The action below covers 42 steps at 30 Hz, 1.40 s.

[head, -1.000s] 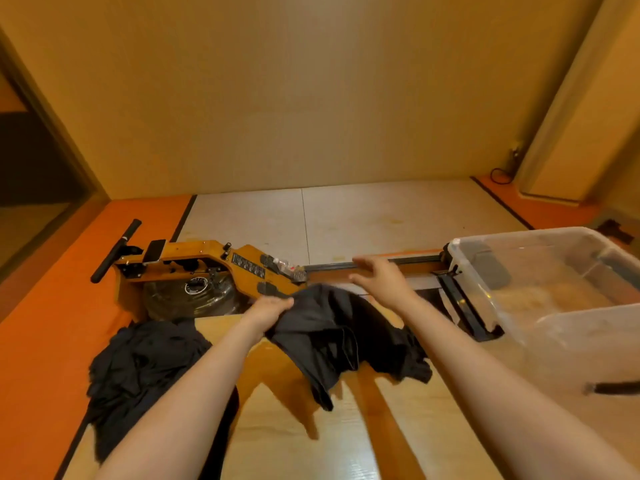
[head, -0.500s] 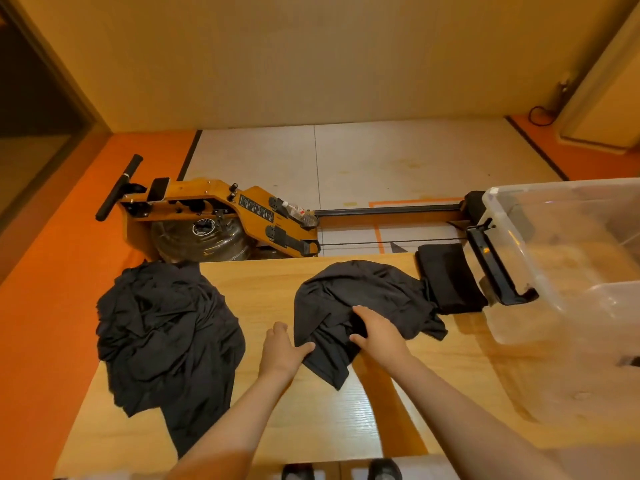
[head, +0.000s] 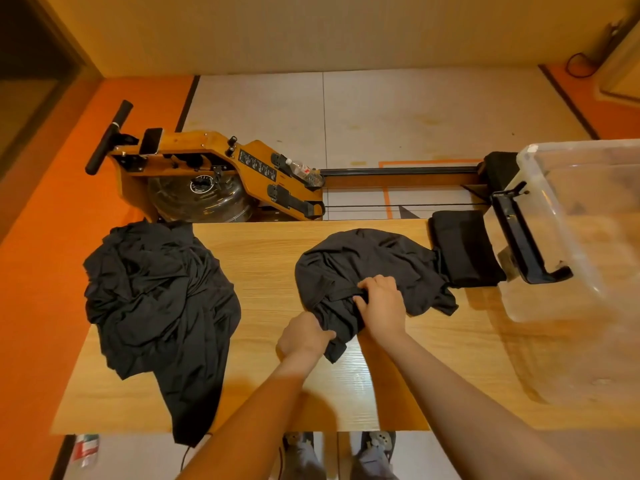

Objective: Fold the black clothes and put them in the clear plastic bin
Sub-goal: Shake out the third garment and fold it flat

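Black garment (head: 374,261): crumpled, wrinkly heap on wooden table (head: 270,258), mid-table. L hand (head: 304,336) fisted on its near corner; R hand (head: 382,301) clenches a bunched fold just beyond, both touching cloth. Most fabric spreads away from the grip. Folded black piece (head: 465,249) beyond-right of R hand; clear plastic bin (head: 585,237) further right. Black clothes pile (head: 156,299) well left of L hand.

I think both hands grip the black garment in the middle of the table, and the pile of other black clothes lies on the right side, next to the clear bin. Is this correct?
Not quite. In the head view, the pile of black clothes lies on the left side of the table, far from the clear bin. The rest holds: the left hand and right hand both grip the middle garment.
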{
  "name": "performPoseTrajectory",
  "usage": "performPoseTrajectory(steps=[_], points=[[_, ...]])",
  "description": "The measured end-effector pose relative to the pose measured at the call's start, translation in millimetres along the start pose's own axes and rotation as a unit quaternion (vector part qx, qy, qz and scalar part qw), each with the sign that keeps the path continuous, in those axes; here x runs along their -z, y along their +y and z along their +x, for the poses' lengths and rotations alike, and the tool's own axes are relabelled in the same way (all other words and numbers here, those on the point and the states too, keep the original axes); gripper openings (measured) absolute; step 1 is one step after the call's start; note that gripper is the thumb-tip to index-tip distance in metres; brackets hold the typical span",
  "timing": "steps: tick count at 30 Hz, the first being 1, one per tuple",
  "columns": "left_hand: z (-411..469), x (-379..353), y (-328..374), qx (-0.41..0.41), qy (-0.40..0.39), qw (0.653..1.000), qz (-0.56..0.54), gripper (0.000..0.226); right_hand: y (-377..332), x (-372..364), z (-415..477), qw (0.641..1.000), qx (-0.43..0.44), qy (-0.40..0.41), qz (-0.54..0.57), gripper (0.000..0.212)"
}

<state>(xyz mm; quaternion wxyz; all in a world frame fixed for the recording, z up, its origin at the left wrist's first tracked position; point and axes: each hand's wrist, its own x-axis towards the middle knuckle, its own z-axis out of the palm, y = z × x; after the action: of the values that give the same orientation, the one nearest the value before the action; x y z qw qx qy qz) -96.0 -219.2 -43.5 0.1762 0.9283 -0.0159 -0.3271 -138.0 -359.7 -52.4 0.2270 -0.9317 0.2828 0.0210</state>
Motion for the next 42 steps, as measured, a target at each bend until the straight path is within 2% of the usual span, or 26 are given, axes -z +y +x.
performPoseTrajectory(steps=[2, 5, 8, 13, 17, 22, 29, 31, 36, 42], points=[[3, 0, -10, -0.033, -0.002, 0.996, -0.086, 0.035, 3, 2, 1, 0.997, -0.026, 0.005, 0.075, 0.01], [1, 15, -26, -0.092, -0.006, 0.975, -0.203, 0.043, 6, 15, 5, 0.983, -0.067, 0.007, 0.168, 0.008], [-4, 46, -36, -0.136, 0.002, 0.967, -0.213, 0.04, 5, 38, 7, 0.963, -0.063, 0.034, 0.26, 0.007], [-9, 113, -31, -0.177, 0.049, 0.962, -0.201, 0.011, -3, 94, 22, 0.94, -0.022, 0.091, 0.329, 0.005], [-16, 170, -14, -0.225, 0.122, 0.951, -0.171, 0.011, -6, 148, 38, 0.925, 0.015, 0.152, 0.349, 0.004], [-31, 241, 16, -0.301, 0.212, 0.922, -0.123, 0.016, -12, 227, 51, 0.908, 0.071, 0.216, 0.352, 0.007], [-55, 331, 53, -0.376, 0.255, 0.884, -0.112, 0.008, -27, 310, 65, 0.89, 0.115, 0.291, 0.331, 0.008], [-61, 350, 65, -0.389, 0.258, 0.873, -0.144, 0.008, -32, 328, 69, 0.886, 0.121, 0.304, 0.33, 0.007], [-67, 386, 89, -0.407, 0.239, 0.829, -0.301, 0.02, -43, 362, 82, 0.876, 0.125, 0.345, 0.312, 0.006], [-53, 415, 116, -0.399, 0.223, 0.804, -0.38, 0.012, -63, 393, 98, 0.87, 0.135, 0.37, 0.298, 0.011]])
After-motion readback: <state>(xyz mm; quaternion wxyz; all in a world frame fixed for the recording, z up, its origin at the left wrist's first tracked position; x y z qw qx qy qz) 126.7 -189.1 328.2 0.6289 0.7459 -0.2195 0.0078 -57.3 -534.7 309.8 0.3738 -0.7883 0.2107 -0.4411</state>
